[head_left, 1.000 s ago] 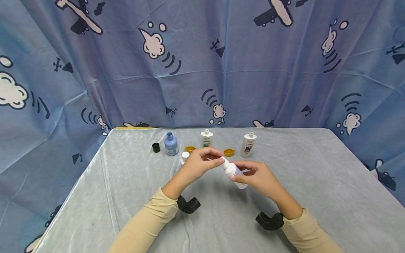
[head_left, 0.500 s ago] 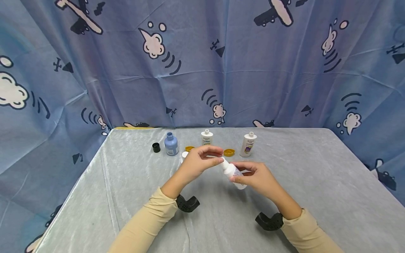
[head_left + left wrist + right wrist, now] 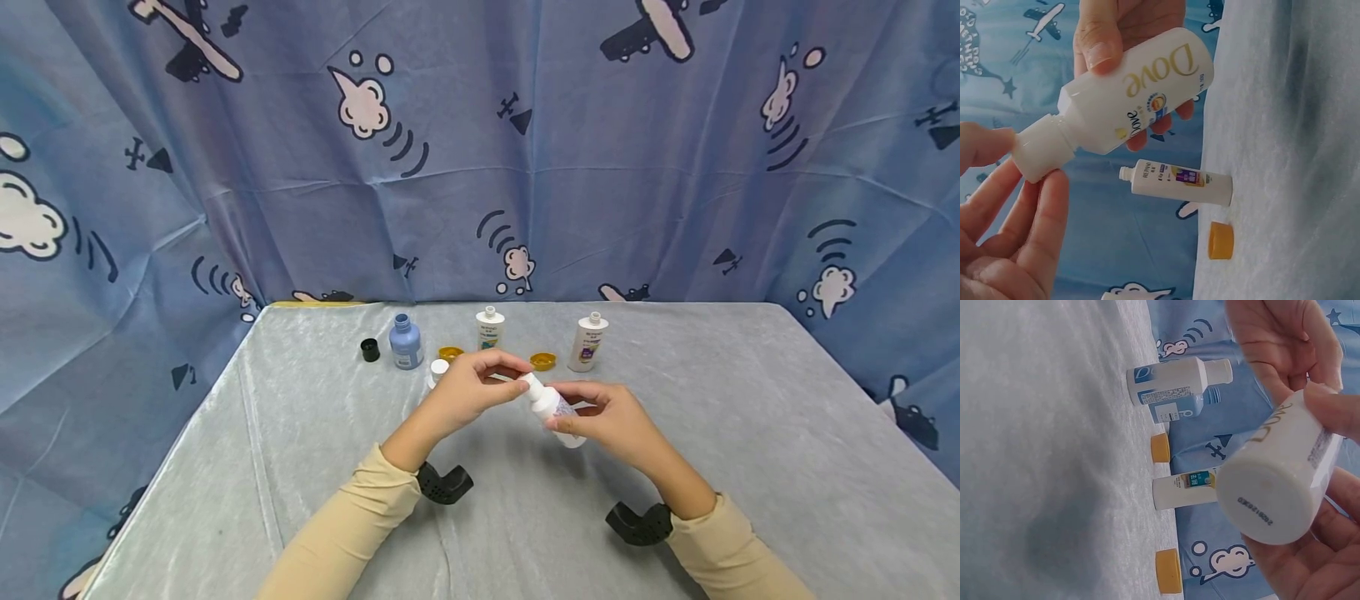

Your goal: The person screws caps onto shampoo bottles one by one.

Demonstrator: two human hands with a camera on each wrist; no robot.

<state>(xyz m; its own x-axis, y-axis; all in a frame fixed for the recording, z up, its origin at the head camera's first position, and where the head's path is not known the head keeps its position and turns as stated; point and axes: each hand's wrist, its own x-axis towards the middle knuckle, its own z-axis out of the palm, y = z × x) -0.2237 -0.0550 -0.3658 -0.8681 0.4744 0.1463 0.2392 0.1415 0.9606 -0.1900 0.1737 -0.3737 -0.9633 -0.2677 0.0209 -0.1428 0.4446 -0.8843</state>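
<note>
A white Dove bottle (image 3: 1141, 94) is held tilted above the table, its white cap (image 3: 1044, 147) pointing up towards my left hand (image 3: 471, 385). That hand pinches the cap between thumb and fingertips, the cap sitting on the bottle's neck. My right hand (image 3: 613, 421) grips the bottle's body, thumb on one side and fingers on the other. In the right wrist view the round base of the bottle (image 3: 1269, 500) faces the camera, with a printed code on it.
Behind stand an uncapped blue bottle (image 3: 406, 343), two uncapped white bottles (image 3: 491, 327) and a white-capped bottle (image 3: 1169, 381) partly behind my left hand. A black cap (image 3: 370, 350) and two yellow caps (image 3: 543, 362) lie among them on the grey cloth (image 3: 750, 417).
My left fingers have shifted slightly around the cap. The right hand and the bottle stay almost in place.
</note>
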